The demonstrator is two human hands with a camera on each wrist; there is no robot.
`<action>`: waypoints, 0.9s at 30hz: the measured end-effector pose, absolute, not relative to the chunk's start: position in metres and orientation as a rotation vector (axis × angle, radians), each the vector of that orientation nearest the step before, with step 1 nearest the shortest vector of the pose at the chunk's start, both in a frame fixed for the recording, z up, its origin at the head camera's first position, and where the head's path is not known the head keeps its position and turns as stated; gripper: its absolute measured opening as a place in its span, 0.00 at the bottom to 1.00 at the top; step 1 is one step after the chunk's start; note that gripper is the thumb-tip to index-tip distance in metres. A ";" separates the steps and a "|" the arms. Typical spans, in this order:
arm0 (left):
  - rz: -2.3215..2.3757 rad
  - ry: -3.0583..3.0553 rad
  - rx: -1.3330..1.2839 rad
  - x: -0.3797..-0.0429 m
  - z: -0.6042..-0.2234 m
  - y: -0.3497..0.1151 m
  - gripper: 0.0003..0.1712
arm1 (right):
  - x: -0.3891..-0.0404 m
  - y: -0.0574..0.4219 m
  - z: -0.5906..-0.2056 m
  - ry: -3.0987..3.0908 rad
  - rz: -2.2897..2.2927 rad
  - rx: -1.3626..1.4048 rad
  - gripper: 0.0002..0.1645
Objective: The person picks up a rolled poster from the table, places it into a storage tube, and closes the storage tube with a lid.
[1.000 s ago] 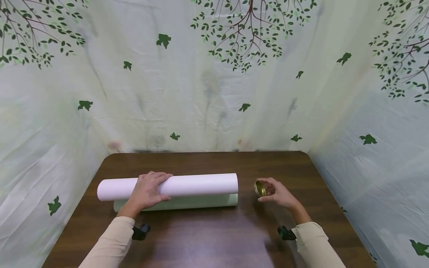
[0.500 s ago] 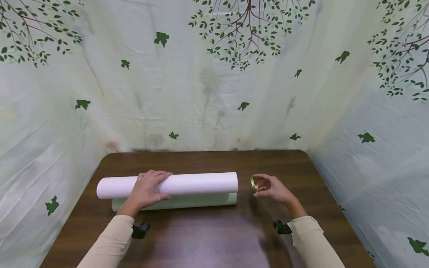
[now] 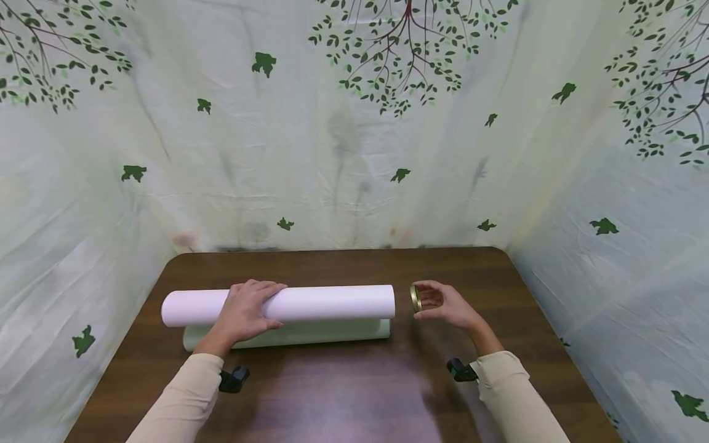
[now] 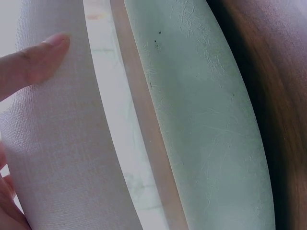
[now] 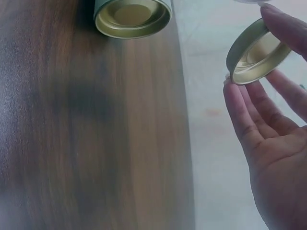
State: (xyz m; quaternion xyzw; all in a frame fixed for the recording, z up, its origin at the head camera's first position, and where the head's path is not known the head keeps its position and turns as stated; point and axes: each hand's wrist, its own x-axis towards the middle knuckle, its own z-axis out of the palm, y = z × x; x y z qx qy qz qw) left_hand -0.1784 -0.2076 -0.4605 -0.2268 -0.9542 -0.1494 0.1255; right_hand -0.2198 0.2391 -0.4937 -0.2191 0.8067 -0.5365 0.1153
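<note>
My left hand (image 3: 246, 315) grips a long white tube (image 3: 338, 303) near its middle, fingers over the top and thumb on the near side. In the left wrist view the white tube (image 4: 62, 139) has a fine woven texture, and a strip of background shows between it and the pale green tube (image 4: 201, 110). That green tube (image 3: 332, 332) lies on the table below and just in front of the white one. My right hand (image 3: 453, 306) pinches a shallow gold metal lid (image 3: 415, 298) on edge, a short gap from the white tube's right end. The lid's (image 5: 249, 67) hollow inside shows in the right wrist view.
The brown wooden table (image 3: 343, 394) reaches back to a pale curtain (image 3: 343, 184) printed with leaves and branches, which also hangs at both sides. A gold metal end (image 5: 132, 19) closes the green tube. Black wrist cameras (image 3: 234, 379) sit on both wrists.
My right hand has moved left and slightly away from me, bringing the lid closer to the white tube's end. The lid has turned more edge-on. My left hand keeps its grip, nearly still.
</note>
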 end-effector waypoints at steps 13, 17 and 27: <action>-0.458 -2.786 -0.657 -0.177 -0.459 -0.205 0.42 | -0.218 0.226 -0.492 2.239 -1.715 -0.639 0.39; -0.443 -2.778 -0.663 -0.177 -0.458 -0.206 0.43 | -0.216 0.222 -0.493 2.201 -1.742 -0.646 0.39; -0.463 -2.776 -0.666 -0.175 -0.459 -0.206 0.43 | -0.213 0.212 -0.498 2.128 -1.864 -0.684 0.38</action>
